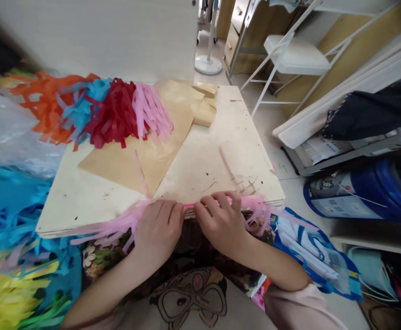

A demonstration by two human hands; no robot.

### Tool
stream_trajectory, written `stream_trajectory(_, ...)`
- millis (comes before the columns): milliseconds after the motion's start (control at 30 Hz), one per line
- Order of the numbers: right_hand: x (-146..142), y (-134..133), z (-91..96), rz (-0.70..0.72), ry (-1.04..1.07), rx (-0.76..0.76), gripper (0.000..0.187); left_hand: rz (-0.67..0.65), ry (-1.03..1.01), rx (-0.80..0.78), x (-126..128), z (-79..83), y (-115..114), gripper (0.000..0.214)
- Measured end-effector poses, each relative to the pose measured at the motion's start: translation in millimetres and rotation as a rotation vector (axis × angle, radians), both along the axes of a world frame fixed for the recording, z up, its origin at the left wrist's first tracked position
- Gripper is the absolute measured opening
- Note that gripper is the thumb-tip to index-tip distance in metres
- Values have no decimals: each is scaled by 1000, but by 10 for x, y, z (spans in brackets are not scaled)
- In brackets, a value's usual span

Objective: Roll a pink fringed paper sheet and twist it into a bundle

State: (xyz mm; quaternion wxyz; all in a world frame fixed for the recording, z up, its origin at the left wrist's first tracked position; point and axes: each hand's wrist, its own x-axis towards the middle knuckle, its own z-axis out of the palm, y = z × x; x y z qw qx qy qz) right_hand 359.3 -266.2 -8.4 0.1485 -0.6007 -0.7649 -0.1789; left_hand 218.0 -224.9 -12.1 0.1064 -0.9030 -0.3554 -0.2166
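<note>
Hands side by side at near edge of wooden board (200,151): left hand (157,229) and right hand (221,222), fingers curled, press pink fringed tissue strip (190,207) flat; thin fringe could tear if rolled too hard

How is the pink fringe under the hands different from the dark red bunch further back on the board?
The pink fringe is pale and stretched flat along the board's near edge; the dark red bunch is deep-coloured and heaped at the far side. Left hand and right hand press the pink fringe; nothing touches the red bunch. Both are cut paper strips.
</note>
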Motion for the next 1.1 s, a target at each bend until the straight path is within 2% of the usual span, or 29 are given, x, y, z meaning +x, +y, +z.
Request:
stream_trajectory(100,2,64,10,31,2,-69,15,4,1,-55,-40,0,8,11)
stream_trajectory(233,208,6,34,-32,-18,-146,11,15,14,-130,-86,35,19,11)
stream_trajectory(433,465,-97,111,-90,-55,-176,15,84,30,-103,-62,80,38,18)
stream_trajectory(733,488,-89,156,-168,-100,-253,21,104,133,-72,-15,166,52,22)
stream_trajectory(1100,486,-8,221,-180,-201,-335,23,104,274,-91,57,281,86,20)
